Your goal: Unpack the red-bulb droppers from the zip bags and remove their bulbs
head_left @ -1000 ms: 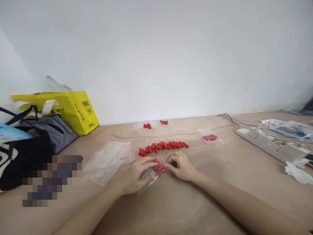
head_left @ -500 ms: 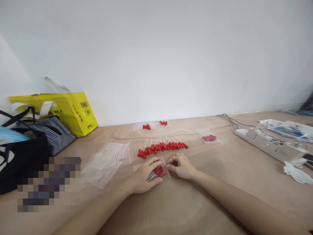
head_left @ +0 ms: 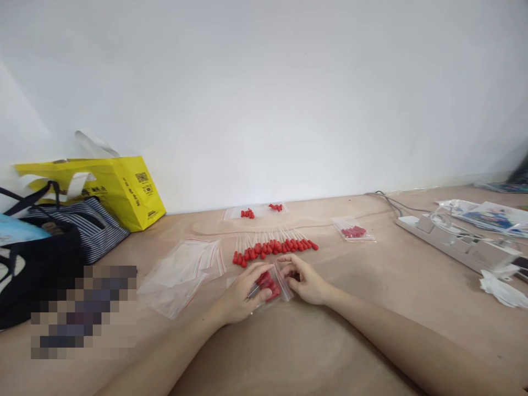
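Observation:
A clear zip-lock bag [head_left: 284,287] holds several droppers with red bulbs [head_left: 267,284] between my hands. My left hand [head_left: 243,294] is closed around the bag and the droppers in it, thumb in front and fingers behind. At the bag's zip end on the right, my right hand [head_left: 305,280] has its fingers curled against the edge; its fingertips are partly hidden. Just beyond both hands lies a row of loose droppers [head_left: 274,246], red bulbs toward me and thin clear stems pointing away.
Flat plastic bags [head_left: 181,275] lie to the left. A filled bag of droppers [head_left: 353,231] rests at the right, and small red pieces [head_left: 247,213] sit on plastic near the wall. A yellow bag [head_left: 136,192], striped pouch [head_left: 93,228] and white power strip [head_left: 457,247] flank the table.
My left hand has shifted slightly with the bag. The bag's zip end has tilted and shows more of itself, and my right hand's fingers have moved a little along its edge.

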`<state>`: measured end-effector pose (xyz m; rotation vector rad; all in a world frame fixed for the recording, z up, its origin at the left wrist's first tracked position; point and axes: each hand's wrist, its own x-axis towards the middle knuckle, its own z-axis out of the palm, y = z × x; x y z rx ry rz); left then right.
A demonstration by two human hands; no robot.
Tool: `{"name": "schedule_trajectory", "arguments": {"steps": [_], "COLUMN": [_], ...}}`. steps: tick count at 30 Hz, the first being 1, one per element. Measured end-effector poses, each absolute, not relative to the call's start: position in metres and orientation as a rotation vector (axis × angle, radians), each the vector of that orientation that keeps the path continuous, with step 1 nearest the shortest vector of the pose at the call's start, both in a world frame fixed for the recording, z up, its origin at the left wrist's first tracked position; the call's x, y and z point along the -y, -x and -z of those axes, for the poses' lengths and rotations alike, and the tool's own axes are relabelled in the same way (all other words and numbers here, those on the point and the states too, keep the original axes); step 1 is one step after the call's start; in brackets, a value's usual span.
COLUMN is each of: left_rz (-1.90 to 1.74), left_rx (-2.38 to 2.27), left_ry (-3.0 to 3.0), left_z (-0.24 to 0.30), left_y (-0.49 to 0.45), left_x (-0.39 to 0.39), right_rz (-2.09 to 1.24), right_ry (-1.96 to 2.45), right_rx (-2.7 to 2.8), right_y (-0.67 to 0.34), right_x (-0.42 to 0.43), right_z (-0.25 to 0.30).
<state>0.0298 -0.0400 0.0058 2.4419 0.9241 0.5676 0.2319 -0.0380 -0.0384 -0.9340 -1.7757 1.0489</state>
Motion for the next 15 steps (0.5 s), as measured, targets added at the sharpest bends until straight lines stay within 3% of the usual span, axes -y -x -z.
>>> {"name": "schedule_trajectory", "arguments": {"steps": [6,15], "left_rz": [-0.549,-0.717], "left_rx": [-1.017,-0.732], "left_ry": [-2.615,-2.813], "left_z": [-0.011,-0.002], "left_y": [-0.043,-0.052], "left_x": [0.025,0.014], "right_rz": [-0.853,-0.757], "right_ry": [0.977,0.961], "right_rx": [1.83,1.885], "right_y": [-0.233,-0.235], "right_x": [0.043,0.047], "right_z": [0.033,0.028]}}
